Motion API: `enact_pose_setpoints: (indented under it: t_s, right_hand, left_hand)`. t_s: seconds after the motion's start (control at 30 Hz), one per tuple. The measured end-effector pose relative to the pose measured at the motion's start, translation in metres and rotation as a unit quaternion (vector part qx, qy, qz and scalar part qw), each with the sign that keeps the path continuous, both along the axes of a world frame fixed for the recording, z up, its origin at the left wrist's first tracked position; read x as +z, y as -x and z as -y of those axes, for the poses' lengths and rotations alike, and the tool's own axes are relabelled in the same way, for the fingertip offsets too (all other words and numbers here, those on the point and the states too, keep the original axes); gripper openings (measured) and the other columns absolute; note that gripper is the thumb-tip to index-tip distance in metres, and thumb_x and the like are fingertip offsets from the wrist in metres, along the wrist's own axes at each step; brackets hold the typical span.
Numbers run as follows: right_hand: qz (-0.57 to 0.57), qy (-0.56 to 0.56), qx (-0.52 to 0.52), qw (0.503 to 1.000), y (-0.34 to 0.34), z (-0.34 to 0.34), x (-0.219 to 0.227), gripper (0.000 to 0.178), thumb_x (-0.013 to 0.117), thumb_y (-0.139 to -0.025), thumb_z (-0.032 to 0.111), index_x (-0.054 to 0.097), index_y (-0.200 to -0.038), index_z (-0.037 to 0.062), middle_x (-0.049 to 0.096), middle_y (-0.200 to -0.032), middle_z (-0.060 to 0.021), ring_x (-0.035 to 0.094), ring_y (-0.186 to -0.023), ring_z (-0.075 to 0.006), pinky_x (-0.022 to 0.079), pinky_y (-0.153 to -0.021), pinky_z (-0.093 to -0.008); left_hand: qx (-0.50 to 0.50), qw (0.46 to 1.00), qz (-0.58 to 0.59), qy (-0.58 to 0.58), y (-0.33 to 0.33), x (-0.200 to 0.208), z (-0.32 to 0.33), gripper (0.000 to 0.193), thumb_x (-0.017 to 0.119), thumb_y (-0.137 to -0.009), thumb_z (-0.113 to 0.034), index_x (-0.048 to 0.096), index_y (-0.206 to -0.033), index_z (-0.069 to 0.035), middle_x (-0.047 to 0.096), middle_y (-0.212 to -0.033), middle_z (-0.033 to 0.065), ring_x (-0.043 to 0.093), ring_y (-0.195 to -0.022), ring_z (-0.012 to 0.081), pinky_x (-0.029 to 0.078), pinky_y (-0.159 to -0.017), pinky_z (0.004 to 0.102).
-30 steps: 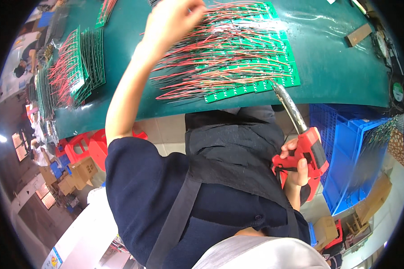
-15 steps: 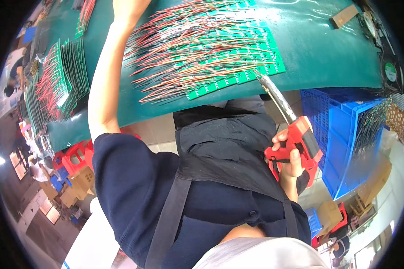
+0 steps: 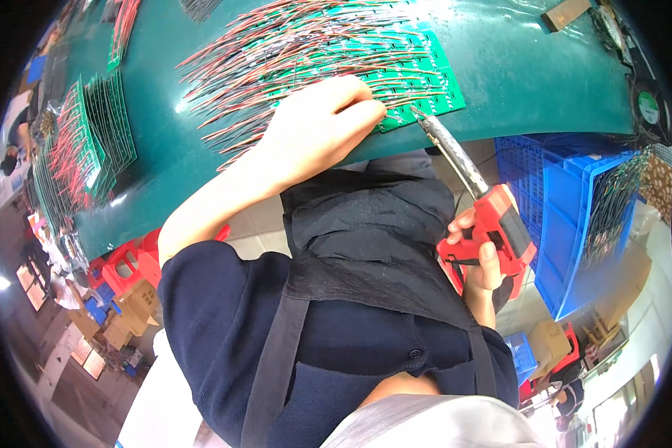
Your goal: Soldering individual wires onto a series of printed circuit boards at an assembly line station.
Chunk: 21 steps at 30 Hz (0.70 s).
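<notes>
My right hand (image 3: 479,257) is wrapped round the red handle of a soldering gun (image 3: 500,231). Its long metal barrel slants up and left, and the thin tip ends at the near edge of a green circuit board panel (image 3: 446,75). Over the panel, my left hand (image 3: 325,123) is closed in a pinch near that tip, seemingly on a thin wire that its fingers mostly hide. Rows of red and black wires (image 3: 239,67) are attached across the panel, their loose ends fanning out to the left. My left hand and wrist cover part of the nearest rows.
More wired boards (image 3: 89,142) stand stacked at the table's left, and another wired strip (image 3: 123,30) lies beyond them. A blue crate (image 3: 552,216) is right of my knees, beside dark wires. A small brown block (image 3: 566,15) rests on the green table (image 3: 530,89) at far right.
My left hand has come back from the far left of the panel to its near edge and closed beside the soldering tip. The soldering gun has stayed nearly in place.
</notes>
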State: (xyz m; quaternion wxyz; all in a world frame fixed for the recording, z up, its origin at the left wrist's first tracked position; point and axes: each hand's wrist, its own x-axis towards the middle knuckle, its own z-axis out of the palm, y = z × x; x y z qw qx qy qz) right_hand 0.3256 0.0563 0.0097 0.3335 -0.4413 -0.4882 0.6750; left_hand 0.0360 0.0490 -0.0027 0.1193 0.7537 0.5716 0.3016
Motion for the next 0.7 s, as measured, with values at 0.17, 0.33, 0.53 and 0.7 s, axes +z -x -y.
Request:
enact_pose_setpoints:
  t_s: [0.17, 0.33, 0.53, 0.7]
  right_hand:
    - [0.002, 0.027, 0.008, 1.000, -0.0017, 0.0018, -0.0018, 0.051, 0.059, -0.083, 0.039, 0.054, -0.101, -0.0091, 0.060, -0.085, -0.0192, 0.060, -0.067, -0.0209, 0.050, -0.061, -0.0314]
    - [-0.010, 0.033, 0.007, 0.999, -0.0028, 0.0036, -0.0054, 0.051, 0.059, -0.084, 0.038, 0.054, -0.104, -0.0095, 0.060, -0.089, -0.0190, 0.061, -0.071, -0.0208, 0.052, -0.062, -0.0309]
    - [-0.014, 0.038, 0.018, 0.999, -0.0032, 0.0037, -0.0057, 0.053, 0.060, -0.084, 0.039, 0.054, -0.105, -0.0096, 0.060, -0.090, -0.0179, 0.062, -0.073, -0.0211, 0.052, -0.063, -0.0304]
    - [-0.001, 0.024, 0.015, 1.000, -0.0004, 0.0012, -0.0028, 0.050, 0.060, -0.083, 0.037, 0.055, -0.103, -0.0085, 0.060, -0.087, -0.0163, 0.061, -0.071, -0.0207, 0.052, -0.061, -0.0301]
  left_hand:
    - [-0.002, 0.995, -0.075, -0.063, -0.0019, -0.0053, 0.0037, 0.030, 0.071, -0.068, -0.002, 0.068, -0.097, -0.008, 0.060, -0.079, 0.0052, 0.060, -0.068, 0.0206, 0.051, -0.056, 0.0311]
    - [-0.010, 0.994, -0.088, -0.058, -0.0032, -0.0050, 0.0036, 0.029, 0.072, -0.068, -0.002, 0.067, -0.096, -0.006, 0.060, -0.079, 0.0057, 0.060, -0.067, 0.0207, 0.050, -0.056, 0.0311]
    - [-0.005, 0.993, -0.096, -0.069, -0.0031, -0.0047, 0.0050, 0.029, 0.072, -0.067, -0.002, 0.066, -0.095, -0.005, 0.060, -0.079, 0.0059, 0.060, -0.066, 0.0212, 0.050, -0.056, 0.0309]
    - [-0.015, 0.992, -0.099, -0.079, -0.0046, -0.0053, 0.0012, 0.028, 0.072, -0.067, -0.004, 0.066, -0.095, -0.006, 0.060, -0.081, 0.0052, 0.059, -0.067, 0.0207, 0.050, -0.056, 0.0302]
